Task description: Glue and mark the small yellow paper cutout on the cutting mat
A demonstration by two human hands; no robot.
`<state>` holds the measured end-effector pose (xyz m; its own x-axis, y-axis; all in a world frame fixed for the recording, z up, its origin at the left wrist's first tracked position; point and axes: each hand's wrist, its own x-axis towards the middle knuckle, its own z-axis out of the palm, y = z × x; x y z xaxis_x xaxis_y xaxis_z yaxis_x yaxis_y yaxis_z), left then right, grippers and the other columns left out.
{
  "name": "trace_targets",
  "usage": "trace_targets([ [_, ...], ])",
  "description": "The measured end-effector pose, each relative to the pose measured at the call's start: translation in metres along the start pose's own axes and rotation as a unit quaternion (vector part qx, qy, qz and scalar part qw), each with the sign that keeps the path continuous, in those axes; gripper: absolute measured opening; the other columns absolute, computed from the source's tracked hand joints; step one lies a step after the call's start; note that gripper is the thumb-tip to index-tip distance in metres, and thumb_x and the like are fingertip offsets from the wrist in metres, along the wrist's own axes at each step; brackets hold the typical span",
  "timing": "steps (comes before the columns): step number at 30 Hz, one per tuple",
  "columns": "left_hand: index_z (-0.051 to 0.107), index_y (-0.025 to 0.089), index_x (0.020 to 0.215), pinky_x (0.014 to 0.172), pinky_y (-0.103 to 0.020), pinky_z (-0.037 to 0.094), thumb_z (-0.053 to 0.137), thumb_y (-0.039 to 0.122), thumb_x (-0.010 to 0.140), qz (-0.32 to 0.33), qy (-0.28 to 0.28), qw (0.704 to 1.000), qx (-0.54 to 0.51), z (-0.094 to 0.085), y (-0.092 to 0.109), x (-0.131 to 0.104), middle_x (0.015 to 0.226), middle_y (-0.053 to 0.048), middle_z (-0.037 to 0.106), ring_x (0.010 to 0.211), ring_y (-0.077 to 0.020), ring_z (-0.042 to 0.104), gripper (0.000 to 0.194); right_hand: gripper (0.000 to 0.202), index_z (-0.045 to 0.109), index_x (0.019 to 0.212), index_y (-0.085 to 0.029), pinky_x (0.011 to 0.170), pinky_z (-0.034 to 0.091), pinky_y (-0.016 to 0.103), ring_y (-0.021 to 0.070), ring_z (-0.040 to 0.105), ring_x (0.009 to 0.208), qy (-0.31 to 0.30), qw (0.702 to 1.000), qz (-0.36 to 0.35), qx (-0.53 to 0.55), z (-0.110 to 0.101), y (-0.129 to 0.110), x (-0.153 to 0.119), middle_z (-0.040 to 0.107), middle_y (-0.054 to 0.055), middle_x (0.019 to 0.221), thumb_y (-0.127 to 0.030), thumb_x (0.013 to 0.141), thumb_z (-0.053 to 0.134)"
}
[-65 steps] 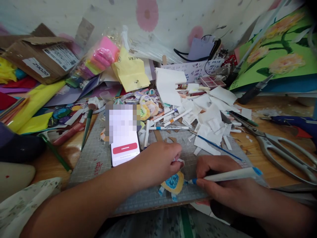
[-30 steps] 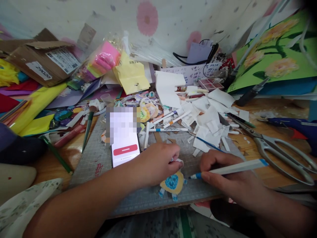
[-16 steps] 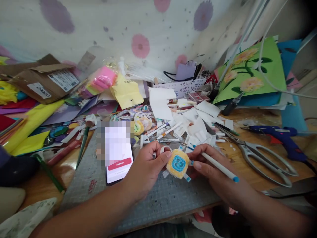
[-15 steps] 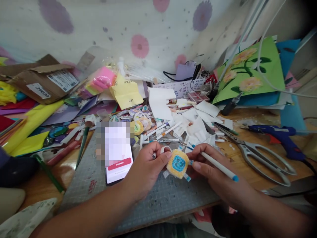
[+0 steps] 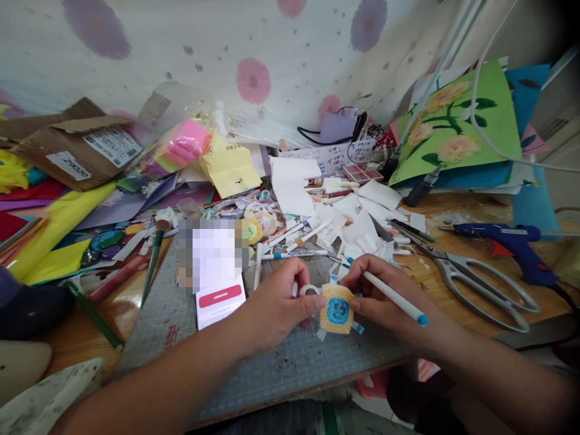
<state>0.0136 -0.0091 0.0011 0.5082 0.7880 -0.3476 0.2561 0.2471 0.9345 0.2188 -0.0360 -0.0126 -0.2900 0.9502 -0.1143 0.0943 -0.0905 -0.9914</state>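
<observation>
Pinching the left edge of the yellow-bordered, blue-centred craft piece (image 5: 338, 310) in the head view, your left hand (image 5: 281, 301) steadies it over the grey gridded mat (image 5: 290, 374); your right (image 5: 385, 296) grips its right edge plus a white, blue-ended marker (image 5: 397, 299). Centre and border are coloured; anything left is unclear. The clear plastic bag (image 5: 202, 119) contains pink blocks (image 5: 188, 142); the brown cardboard box's (image 5: 43, 151) contents are hidden.
</observation>
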Motion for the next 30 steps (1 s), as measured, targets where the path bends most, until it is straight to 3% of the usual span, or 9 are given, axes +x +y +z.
trace_targets([
  [4, 0.044, 0.022, 0.090, 0.050, -0.021, 0.030, 0.064, 0.041, 0.072, 0.001, -0.065, 0.993, 0.103, 0.000, 0.005, -0.004, 0.066, 0.008, 0.041, 0.056, -0.0092, 0.039, 0.033, 0.016, 0.050, 0.087, -0.021, 0.055, 0.040, 0.018, 0.0092, 0.048, 0.064, -0.049, 0.997, -0.001, -0.061, -0.006, -0.008, 0.003, 0.056, -0.003, 0.079, -0.015, 0.078, 0.063],
  [7, 0.054, 0.018, 0.084, 0.053, -0.022, 0.031, 0.055, 0.043, 0.079, 0.004, -0.104, 0.978, 0.182, -0.001, 0.006, -0.003, 0.066, 0.005, 0.043, 0.060, -0.0104, 0.039, 0.026, 0.017, 0.050, 0.084, -0.021, 0.055, 0.042, 0.019, 0.0096, 0.050, 0.064, -0.059, 0.993, -0.012, -0.098, -0.004, -0.014, 0.006, 0.057, -0.004, 0.077, -0.014, 0.077, 0.064],
  [10, 0.055, 0.017, 0.074, 0.052, -0.022, 0.032, 0.052, 0.042, 0.080, 0.006, -0.086, 0.966, 0.245, -0.001, 0.002, 0.000, 0.063, 0.004, 0.044, 0.059, -0.0111, 0.042, 0.026, 0.015, 0.052, 0.084, -0.021, 0.055, 0.043, 0.020, 0.0103, 0.051, 0.063, -0.055, 0.990, -0.018, -0.130, -0.003, -0.017, 0.009, 0.057, -0.003, 0.077, -0.017, 0.077, 0.065],
  [14, 0.050, 0.019, 0.080, 0.045, -0.021, 0.039, 0.049, 0.044, 0.081, -0.060, -0.075, 0.982, 0.163, 0.000, -0.006, 0.004, 0.066, 0.004, 0.052, 0.051, -0.0105, 0.050, 0.025, 0.021, 0.053, 0.102, -0.023, 0.068, 0.048, 0.025, 0.0153, 0.058, 0.077, 0.015, 0.991, -0.075, -0.114, -0.012, -0.012, 0.008, 0.061, 0.002, 0.091, -0.029, 0.084, 0.060],
  [16, 0.048, 0.019, 0.082, 0.044, -0.021, 0.043, 0.049, 0.043, 0.081, -0.083, -0.067, 0.988, 0.114, 0.001, -0.011, 0.006, 0.070, 0.003, 0.057, 0.048, -0.0097, 0.053, 0.023, 0.029, 0.052, 0.115, -0.025, 0.073, 0.048, 0.031, 0.0194, 0.059, 0.084, 0.016, 0.993, -0.103, -0.063, -0.018, -0.007, 0.000, 0.063, 0.005, 0.096, -0.040, 0.090, 0.050],
  [18, 0.048, 0.020, 0.081, 0.044, -0.021, 0.044, 0.050, 0.041, 0.081, -0.080, -0.048, 0.990, 0.109, 0.002, -0.014, 0.008, 0.071, 0.002, 0.059, 0.048, -0.0096, 0.055, 0.022, 0.038, 0.055, 0.118, -0.026, 0.068, 0.048, 0.032, 0.0205, 0.059, 0.080, -0.007, 0.993, -0.111, -0.046, -0.020, -0.001, -0.011, 0.064, 0.006, 0.091, -0.049, 0.092, 0.040],
  [22, 0.048, 0.021, 0.077, 0.041, -0.021, 0.042, 0.050, 0.043, 0.079, -0.068, -0.023, 0.985, 0.158, 0.002, -0.016, 0.009, 0.064, 0.003, 0.056, 0.048, -0.0126, 0.058, 0.022, 0.031, 0.068, 0.094, -0.027, 0.053, 0.044, 0.026, 0.0162, 0.057, 0.059, 0.024, 0.982, -0.110, -0.152, -0.009, 0.003, -0.030, 0.062, 0.001, 0.066, -0.044, 0.092, 0.041],
  [25, 0.048, 0.022, 0.075, 0.040, -0.021, 0.039, 0.051, 0.041, 0.078, -0.057, -0.010, 0.974, 0.219, 0.002, -0.013, 0.007, 0.056, 0.005, 0.053, 0.046, -0.0138, 0.058, 0.020, 0.019, 0.060, 0.076, -0.024, 0.044, 0.040, 0.023, 0.0140, 0.052, 0.049, 0.020, 0.973, -0.093, -0.209, 0.006, 0.001, -0.032, 0.056, -0.002, 0.056, -0.030, 0.087, 0.046],
  [30, 0.051, 0.022, 0.075, 0.040, -0.021, 0.034, 0.051, 0.040, 0.078, -0.037, -0.013, 0.958, 0.283, -0.001, -0.007, 0.006, 0.052, 0.004, 0.054, 0.043, -0.0137, 0.057, 0.018, 0.015, 0.049, 0.064, -0.022, 0.042, 0.038, 0.021, 0.0120, 0.049, 0.046, 0.037, 0.954, -0.122, -0.272, 0.018, 0.000, -0.024, 0.052, -0.003, 0.053, -0.022, 0.079, 0.046],
])
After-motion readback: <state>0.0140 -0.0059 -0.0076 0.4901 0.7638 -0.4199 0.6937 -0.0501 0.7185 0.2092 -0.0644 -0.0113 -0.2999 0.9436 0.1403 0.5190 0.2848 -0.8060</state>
